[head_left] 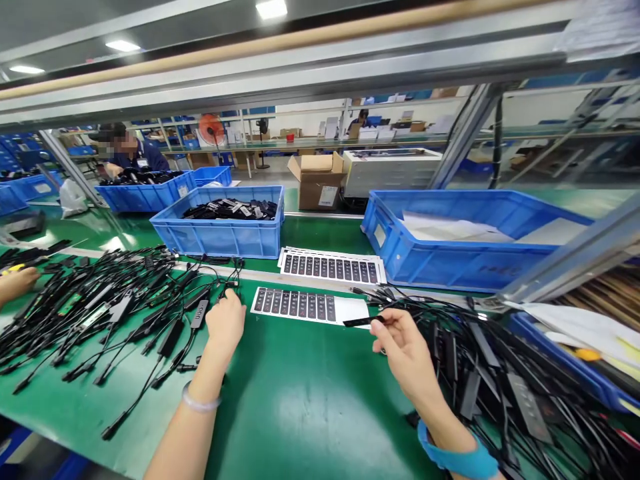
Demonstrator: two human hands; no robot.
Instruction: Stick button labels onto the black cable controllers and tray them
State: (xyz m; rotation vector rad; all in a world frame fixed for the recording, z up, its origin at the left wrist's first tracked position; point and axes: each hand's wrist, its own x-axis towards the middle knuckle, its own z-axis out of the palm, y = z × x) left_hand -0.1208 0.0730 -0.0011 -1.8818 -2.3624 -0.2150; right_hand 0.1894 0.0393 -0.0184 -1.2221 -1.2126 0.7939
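My right hand (403,350) pinches a slim black strip-shaped piece (357,322) between thumb and fingers, over the right end of a label sheet (351,309). That white sheet carries a row of black labels and a bare part at its right. My left hand (226,321) is closed, its fingers curled at the edge of a heap of corded black modules (170,337); whatever the fingertips grip is hidden. Beside it lies a grey-faced module (199,313). Behind the first sheet lies another label sheet (330,267).
More corded modules (473,373) pile up at the right. One blue bin (220,233) holds black pieces; another blue bin (465,263) holds white sheets. At the left edge a co-worker's hand (19,283) reaches in. A metal post (575,250) slants at the right.
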